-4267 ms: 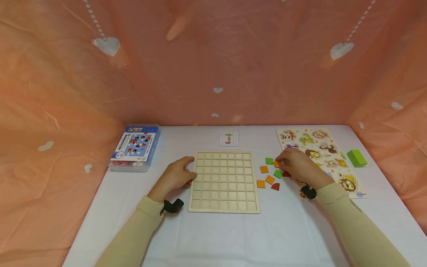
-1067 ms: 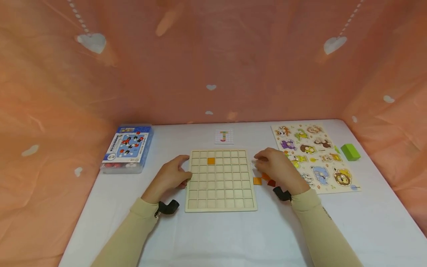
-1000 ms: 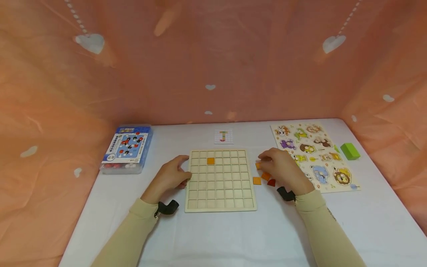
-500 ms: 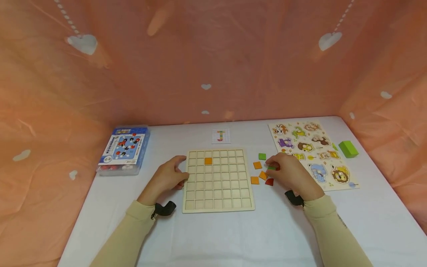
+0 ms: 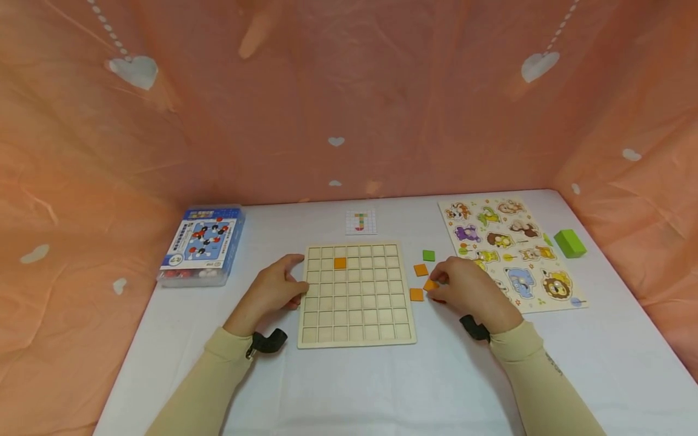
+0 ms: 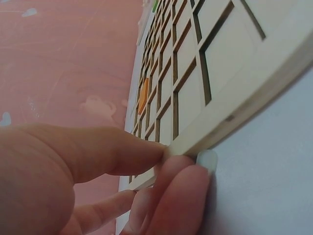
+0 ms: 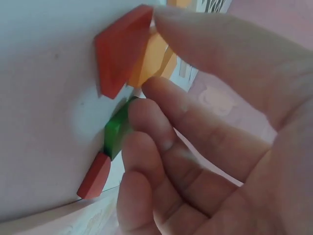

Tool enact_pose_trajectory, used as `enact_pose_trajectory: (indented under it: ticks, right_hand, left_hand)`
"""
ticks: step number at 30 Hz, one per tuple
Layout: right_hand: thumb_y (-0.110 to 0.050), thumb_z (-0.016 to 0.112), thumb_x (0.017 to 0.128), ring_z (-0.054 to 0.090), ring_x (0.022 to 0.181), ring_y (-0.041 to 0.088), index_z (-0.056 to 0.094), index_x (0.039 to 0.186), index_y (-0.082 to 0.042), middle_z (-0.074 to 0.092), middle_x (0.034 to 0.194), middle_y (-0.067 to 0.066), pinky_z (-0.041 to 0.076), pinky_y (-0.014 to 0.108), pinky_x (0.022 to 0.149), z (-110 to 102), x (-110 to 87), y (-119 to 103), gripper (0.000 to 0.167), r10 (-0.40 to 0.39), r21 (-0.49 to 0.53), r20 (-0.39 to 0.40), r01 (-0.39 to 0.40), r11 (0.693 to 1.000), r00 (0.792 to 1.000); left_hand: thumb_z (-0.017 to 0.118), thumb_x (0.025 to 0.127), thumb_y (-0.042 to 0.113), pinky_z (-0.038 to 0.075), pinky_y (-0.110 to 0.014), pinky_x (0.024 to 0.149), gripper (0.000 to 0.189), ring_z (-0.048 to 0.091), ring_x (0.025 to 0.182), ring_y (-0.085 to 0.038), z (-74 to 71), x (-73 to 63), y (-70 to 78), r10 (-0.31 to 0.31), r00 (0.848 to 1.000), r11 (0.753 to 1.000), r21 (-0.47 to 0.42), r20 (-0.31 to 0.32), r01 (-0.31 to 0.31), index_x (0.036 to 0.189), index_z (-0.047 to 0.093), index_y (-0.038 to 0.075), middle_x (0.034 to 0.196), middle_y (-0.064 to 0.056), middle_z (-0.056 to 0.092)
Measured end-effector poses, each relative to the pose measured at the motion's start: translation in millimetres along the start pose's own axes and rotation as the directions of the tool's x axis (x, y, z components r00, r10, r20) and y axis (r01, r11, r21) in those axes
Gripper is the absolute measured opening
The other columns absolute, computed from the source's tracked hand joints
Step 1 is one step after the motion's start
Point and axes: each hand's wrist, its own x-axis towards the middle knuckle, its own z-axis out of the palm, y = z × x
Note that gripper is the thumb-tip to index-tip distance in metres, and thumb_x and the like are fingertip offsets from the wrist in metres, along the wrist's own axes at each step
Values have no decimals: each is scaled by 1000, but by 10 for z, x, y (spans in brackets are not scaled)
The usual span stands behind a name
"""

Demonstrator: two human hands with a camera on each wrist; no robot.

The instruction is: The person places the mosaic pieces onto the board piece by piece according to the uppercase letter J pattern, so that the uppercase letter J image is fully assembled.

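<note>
My left hand (image 5: 274,286) pinches the left rim of a pale wooden grid board (image 5: 357,346), thumb on the rim and fingers against its side, as the left wrist view shows. One orange square tile (image 5: 340,263) sits in a cell of the board's second row. To the board's right, my right hand (image 5: 470,290) has thumb and index finger around another orange square tile (image 7: 150,58) on the table. A red quarter-round tile (image 7: 122,51) lies beside the thumb tip. Under the other fingers are a green tile (image 7: 117,129) and a second red tile (image 7: 94,176).
Two loose orange tiles (image 5: 417,295) and a green tile (image 5: 429,255) lie between board and right hand. Behind the board is a small card (image 5: 361,222) with a J-shaped pattern. An animal puzzle board (image 5: 512,260) and green block (image 5: 570,243) are at right, a molecule-kit box (image 5: 202,245) at left.
Since the earliest frame, an orange tile has come onto the board. Over the last half second my right hand has shifted slightly left from a green tile to an orange one. The left hand keeps its place.
</note>
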Motion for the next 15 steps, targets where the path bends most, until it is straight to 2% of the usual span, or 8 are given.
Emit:
enact_pose_trajectory:
  ticks: [6, 15]
  right_hand:
    - [-21, 86, 90, 60, 83, 20, 80, 100, -10, 70, 94, 3, 51, 35, 75, -6, 2, -11, 16, 20, -3, 7, -20, 1000, 1000]
    - [-18, 86, 89, 61, 85, 21, 81, 98, -10, 71, 94, 4, 52, 36, 76, -9, 16, 16, 13, -3, -18, -5, 2, 1000, 1000]
  left_hand:
    - [75, 97, 14, 63, -30, 64, 73, 70, 66, -17, -4, -3, 9, -6, 1000, 1000, -8, 2, 6, 163, 44, 12, 90, -12, 69]
    - [75, 96, 13, 63, -30, 63, 73, 69, 67, -16, -7, -1, 8, -7, 1000, 1000, -14, 1, 7, 163, 44, 12, 89, -11, 68]
